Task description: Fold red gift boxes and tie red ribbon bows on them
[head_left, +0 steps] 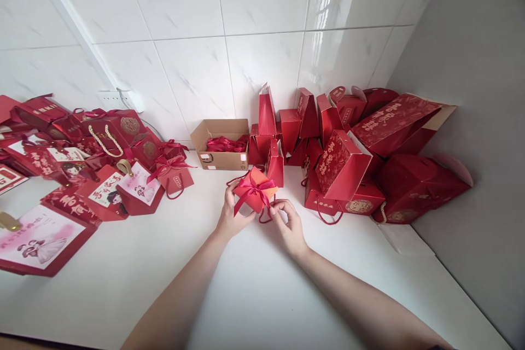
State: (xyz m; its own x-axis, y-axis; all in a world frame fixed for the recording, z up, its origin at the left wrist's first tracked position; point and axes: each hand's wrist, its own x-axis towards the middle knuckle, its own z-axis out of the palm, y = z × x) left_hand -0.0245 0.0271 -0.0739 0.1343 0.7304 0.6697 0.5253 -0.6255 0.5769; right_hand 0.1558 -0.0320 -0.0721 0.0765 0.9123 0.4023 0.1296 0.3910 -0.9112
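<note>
Red card and satin ribbon are filling the middle of your view: you are holding a small red gift box [255, 190] just above the white table [262, 284], a little in front of the tiled wall [197, 38]. Your left hand [232, 216] is cupping the box from its left side, fingers curled around the lower edge and thumb pressing against the near face. Your right hand [289, 227] is sitting just beside the box's right corner, fingers bent and pinching at the ribbon [254, 188] where a loop is trailing down; both hands are partly closed, neither one flat nor fully clenched. The ribbon is crossing the box's top and is tied in a bow there. Just behind the box, a narrow red bag [274, 164] is standing upright. Further back, an open brown carton [221, 145] is holding more red ribbon. To your right, a heap of folded red boxes [348, 158] is leaning against the wall and the grey side panel [471, 120]. To your left, finished red gift bags [123, 147] with rope handles and bows are lying in a loose spread, and a flat pink-printed bag [41, 238] is lying near the table's front edge.
</note>
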